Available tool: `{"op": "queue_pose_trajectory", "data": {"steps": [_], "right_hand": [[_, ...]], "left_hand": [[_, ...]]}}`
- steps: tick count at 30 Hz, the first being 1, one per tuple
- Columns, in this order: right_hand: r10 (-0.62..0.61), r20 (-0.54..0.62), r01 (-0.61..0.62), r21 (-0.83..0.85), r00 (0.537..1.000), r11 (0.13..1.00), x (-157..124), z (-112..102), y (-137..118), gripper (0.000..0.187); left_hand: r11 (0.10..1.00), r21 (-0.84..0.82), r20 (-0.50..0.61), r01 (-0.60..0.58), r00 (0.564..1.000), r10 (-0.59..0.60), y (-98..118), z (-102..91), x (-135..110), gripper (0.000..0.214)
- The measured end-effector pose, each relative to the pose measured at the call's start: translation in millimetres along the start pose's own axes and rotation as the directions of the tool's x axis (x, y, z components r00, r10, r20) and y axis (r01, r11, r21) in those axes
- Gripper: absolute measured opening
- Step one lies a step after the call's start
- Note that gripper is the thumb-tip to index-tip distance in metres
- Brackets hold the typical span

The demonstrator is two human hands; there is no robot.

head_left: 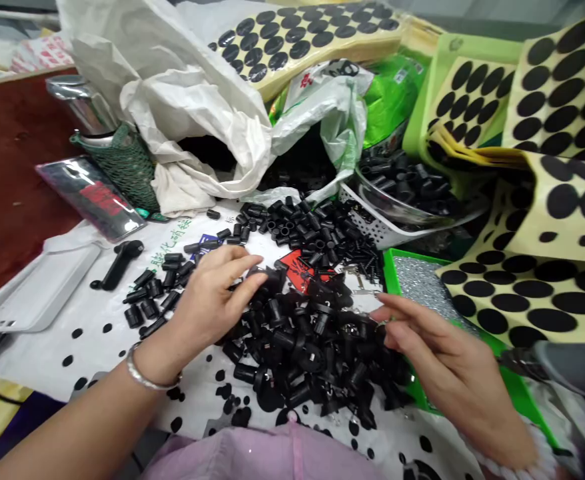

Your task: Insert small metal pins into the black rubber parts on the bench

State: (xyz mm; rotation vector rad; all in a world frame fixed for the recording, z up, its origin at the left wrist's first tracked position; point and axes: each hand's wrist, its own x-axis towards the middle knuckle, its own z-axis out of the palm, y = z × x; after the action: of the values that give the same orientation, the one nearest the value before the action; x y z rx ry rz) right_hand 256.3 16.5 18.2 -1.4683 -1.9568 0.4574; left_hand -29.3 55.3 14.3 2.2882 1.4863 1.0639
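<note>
A heap of small black plastic parts [312, 333] lies on a white printed sheet [97, 333] in front of me. My left hand [212, 300] reaches into the heap's left side, with fingers pinched on a black plastic part [267, 275]. My right hand [432, 360] hovers at the heap's right edge, fingers curled together around something small I cannot make out. A silver bracelet [147, 377] circles my left wrist.
A green tray [422, 280] of small metal pieces sits to the right. Yellow sheets of black round pads [547, 200] pile up at the right and back. White plastic bags [182, 100], a perforated basket of black parts [397, 193], a phone [42, 287] and a steel flask [87, 107] surround the area.
</note>
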Motion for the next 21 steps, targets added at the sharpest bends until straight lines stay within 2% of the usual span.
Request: {"op": "queue_pose_trajectory", "data": {"steps": [4, 6, 9, 11, 13, 16, 21], "right_hand": [[-0.068, -0.069, 0.047, -0.273, 0.995, 0.961, 12, -7, 28, 0.025], [-0.1, -0.037, 0.08, -0.362, 0.994, 0.929, 22, -9, 37, 0.023], [-0.119, 0.121, 0.163, -0.47, 0.985, 0.867, 39, -6, 43, 0.02], [-0.113, 0.247, 0.233, -0.535, 0.962, 0.812, 50, 1, 43, 0.017], [-0.106, 0.333, 0.293, -0.583, 0.937, 0.758, 57, 8, 43, 0.019], [-0.125, 0.391, 0.36, -0.614, 0.912, 0.702, 62, 17, 44, 0.023], [-0.221, 0.378, 0.419, -0.591, 0.899, 0.69, 61, 19, 58, 0.025]], "left_hand": [[0.998, 0.042, -0.055, 0.056, 0.997, -0.053, -6, -3.2, -2, 0.021], [0.996, 0.062, -0.056, 0.062, 0.997, -0.059, -9, -3.5, -6, 0.02], [0.994, 0.065, -0.041, 0.082, 0.996, -0.08, -15, -1.6, -12, 0.021], [0.993, 0.054, -0.02, 0.105, 0.994, -0.104, -18, -0.4, -15, 0.021], [0.99, 0.054, -0.005, 0.128, 0.992, -0.128, -20, -0.9, -18, 0.021], [0.982, 0.083, -0.009, 0.169, 0.986, -0.168, -24, -5.9, -22, 0.021], [0.952, 0.112, -0.023, 0.285, 0.958, -0.284, -41, -21.1, -32, 0.025]]}}
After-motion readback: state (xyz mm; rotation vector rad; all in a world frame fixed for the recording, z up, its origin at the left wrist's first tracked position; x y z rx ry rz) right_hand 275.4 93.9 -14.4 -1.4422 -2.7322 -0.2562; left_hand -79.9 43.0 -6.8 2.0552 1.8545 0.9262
